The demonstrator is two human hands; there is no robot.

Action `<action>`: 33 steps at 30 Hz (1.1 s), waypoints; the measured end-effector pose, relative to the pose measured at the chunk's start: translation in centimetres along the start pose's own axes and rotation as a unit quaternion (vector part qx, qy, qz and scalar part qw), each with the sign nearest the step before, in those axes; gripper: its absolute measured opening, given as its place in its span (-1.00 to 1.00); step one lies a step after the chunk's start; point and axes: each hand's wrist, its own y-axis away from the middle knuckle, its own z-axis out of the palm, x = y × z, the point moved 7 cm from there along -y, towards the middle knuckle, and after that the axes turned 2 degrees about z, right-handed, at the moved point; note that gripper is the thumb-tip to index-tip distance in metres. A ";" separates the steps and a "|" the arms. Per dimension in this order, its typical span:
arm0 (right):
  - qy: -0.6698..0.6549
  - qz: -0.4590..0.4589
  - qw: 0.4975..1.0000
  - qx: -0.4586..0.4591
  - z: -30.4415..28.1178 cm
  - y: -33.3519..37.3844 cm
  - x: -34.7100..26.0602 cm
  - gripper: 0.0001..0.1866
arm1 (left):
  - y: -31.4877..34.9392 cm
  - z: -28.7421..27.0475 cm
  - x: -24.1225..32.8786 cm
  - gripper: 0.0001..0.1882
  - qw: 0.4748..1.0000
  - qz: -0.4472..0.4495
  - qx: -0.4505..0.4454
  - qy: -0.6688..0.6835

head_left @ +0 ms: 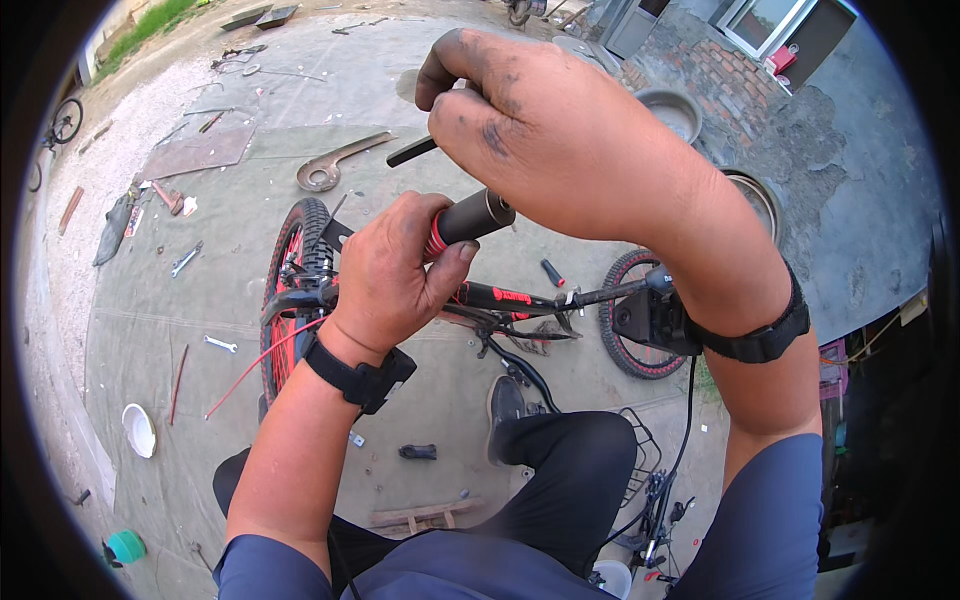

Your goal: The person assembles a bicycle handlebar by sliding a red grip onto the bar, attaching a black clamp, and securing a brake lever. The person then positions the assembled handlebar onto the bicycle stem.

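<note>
My left hand point(385, 265) is closed round a short black tube point(470, 222) with red rings, at the front of a black and red bicycle frame point(505, 298). The tube's open end tilts up to the right, under my right wrist. Just above it, my right hand point(530, 115) is curled closed on a black hex key point(411, 152), whose straight end sticks out to the left. The rest of the key is hidden by my hand, so I cannot tell whether it touches the tube. Dark grease marks my right fingers.
The bicycle's wheels point(288, 245) point(640, 345) stand left and right of the frame. Spanners point(220, 344) point(186, 259), a hammer point(168, 198), a white bowl point(139, 430) and a black-handled piece point(552, 272) lie on the ground sheet. A red cable point(262, 365) juts near my left wrist.
</note>
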 end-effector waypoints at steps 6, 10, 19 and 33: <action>-0.015 -0.008 0.999 0.052 -0.6 -0.5 0.7 -0.58 | -0.2 0.1 -0.1 -0.70 1.000 -0.006 0.004 0.009; -0.014 0.016 0.997 0.078 -0.9 -0.7 1.0 -0.58 | -0.2 0.0 -0.2 -0.69 1.000 -0.005 0.001 -0.005; -0.126 -0.075 0.984 0.102 -3.6 -0.3 -1.1 -0.68 | 0.2 -0.1 0.2 -0.68 1.000 0.005 -0.009 0.019; -0.078 -0.364 0.924 0.092 -1.8 3.5 -3.2 -0.78 | 0.8 0.0 -0.4 -0.62 0.999 0.016 -0.023 -0.022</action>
